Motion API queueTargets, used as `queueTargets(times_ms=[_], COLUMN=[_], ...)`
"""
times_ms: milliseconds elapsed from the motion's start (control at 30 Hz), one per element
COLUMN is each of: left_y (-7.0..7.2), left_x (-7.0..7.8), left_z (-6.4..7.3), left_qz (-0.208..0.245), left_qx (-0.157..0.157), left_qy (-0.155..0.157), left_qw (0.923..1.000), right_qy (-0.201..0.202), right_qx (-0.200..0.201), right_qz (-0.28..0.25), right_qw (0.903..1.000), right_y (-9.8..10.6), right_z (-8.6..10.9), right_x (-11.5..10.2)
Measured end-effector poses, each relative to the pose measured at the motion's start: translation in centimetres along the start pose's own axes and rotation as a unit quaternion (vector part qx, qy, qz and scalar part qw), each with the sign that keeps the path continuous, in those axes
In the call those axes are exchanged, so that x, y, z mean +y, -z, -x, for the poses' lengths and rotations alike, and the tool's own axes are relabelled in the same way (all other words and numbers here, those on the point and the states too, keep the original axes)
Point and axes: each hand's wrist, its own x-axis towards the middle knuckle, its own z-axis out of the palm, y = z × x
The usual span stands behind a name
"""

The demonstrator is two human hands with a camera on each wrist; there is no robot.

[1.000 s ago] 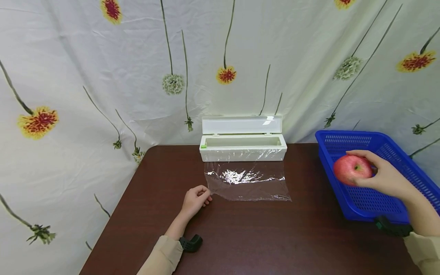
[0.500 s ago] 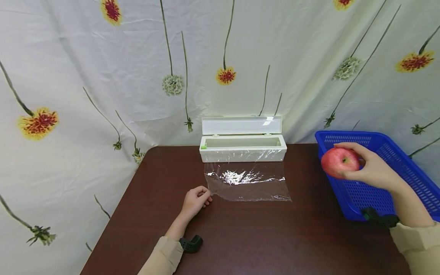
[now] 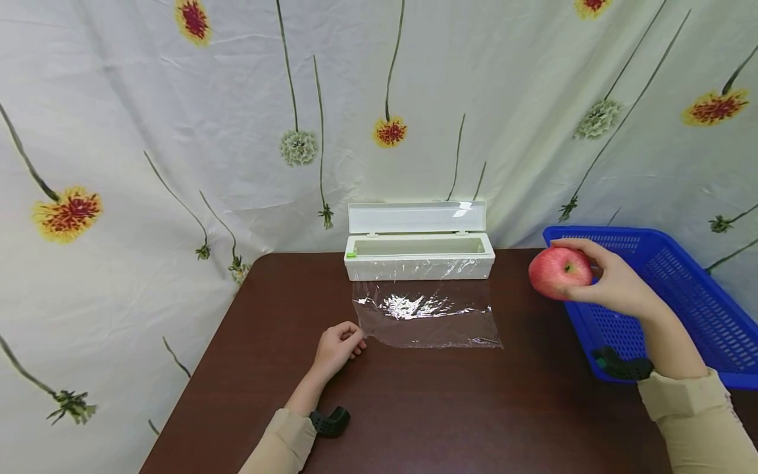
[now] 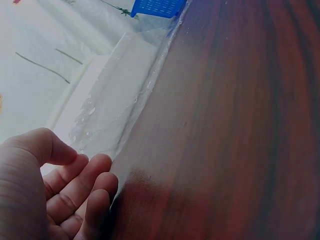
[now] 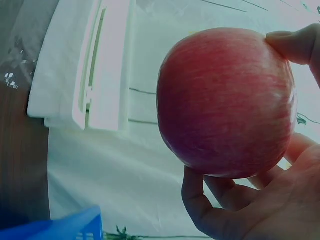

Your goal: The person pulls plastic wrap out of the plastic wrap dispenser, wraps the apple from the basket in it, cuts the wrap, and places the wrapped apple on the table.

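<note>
My right hand (image 3: 610,280) holds a red apple (image 3: 559,272) between thumb and fingers, above the left edge of the blue basket (image 3: 699,329). The apple (image 5: 225,102) fills much of the right wrist view, the thumb on one side and several fingers on the other. A sheet of clear cling film (image 3: 426,329) runs from the white dispenser box (image 3: 417,266) onto the table. At the sheet's near left corner, my left hand (image 3: 339,347) pinches the film with thumb and forefinger. Its other fingers curl loosely in the left wrist view.
The dispenser's lid (image 3: 417,217) stands raised against the flowered curtain (image 3: 237,118) behind the table. A small green piece (image 3: 351,254) sits at the box's left end. Dark brown tabletop (image 3: 450,408) extends in front of the film.
My right hand has carried the apple leftward, from over the inside of the basket to its left rim. The left hand and the film have stayed in place.
</note>
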Motion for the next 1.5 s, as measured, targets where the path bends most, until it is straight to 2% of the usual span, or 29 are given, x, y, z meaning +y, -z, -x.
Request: queueTargets(times_ms=[433,900,1300,1400,1500], left_y=[0.0,0.0,0.0,-0.1,-0.3], left_x=[0.0,0.1,0.2,0.0,-1.5], left_z=[0.1,0.1,0.1,0.0,-0.5], left_qz=[-0.001,-0.007,-0.010,-0.009,-0.005], left_qx=[0.005,-0.001,-0.002,0.000,0.004], left_qy=[-0.001,0.001,0.002,0.004,0.010], left_qw=[1.0000,1.0000,0.9999,1.0000,0.9999], right_qy=[0.004,0.019,0.009,0.004,0.001], right_qx=[0.012,-0.005,-0.033,-0.040,-0.046], right_qz=[-0.036,-0.081,-0.124,-0.124,-0.119], right_qw=[0.9993,0.9965,0.9918,0.9915,0.9918], right_y=[-2.8,-5.8,-8.4,-9.1,-9.8], right_z=[-2.2,-4.3,-6.0,-6.4,-6.8], right_x=[-0.8,-1.4,-1.4,-1.3,-1.3])
